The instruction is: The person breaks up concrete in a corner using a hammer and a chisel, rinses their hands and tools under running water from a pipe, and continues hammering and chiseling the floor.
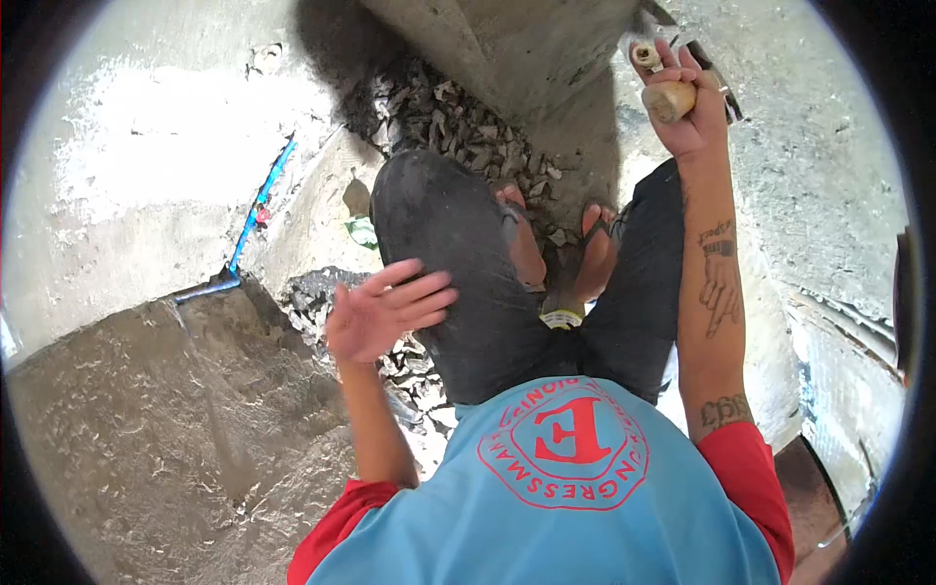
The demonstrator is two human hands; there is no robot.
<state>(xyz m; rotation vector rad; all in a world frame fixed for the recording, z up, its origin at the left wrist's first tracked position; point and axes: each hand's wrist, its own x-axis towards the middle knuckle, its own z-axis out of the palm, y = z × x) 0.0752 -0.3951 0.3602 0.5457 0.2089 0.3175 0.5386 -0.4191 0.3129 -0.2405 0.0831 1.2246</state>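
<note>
My left hand [390,310] is raised beside my left thigh, palm showing and fingers spread, with nothing in it. My right hand [697,112] is at the upper right, its fingers wrapped round wooden-handled tools. A thick pale handle end [670,100] shows at the palm, and a smaller round wooden end [644,56] sticks out by the fingertips. Dark metal [720,83] shows behind this hand; how it joins the handles is hidden.
Grey chips [468,132] are heaped before my sandalled feet, with more chips [414,366] beside my left leg. A large grey block [517,49] stands ahead. A blue strip [258,210] with a red piece runs along the left surface. A green-white scrap [361,231] lies near my knee.
</note>
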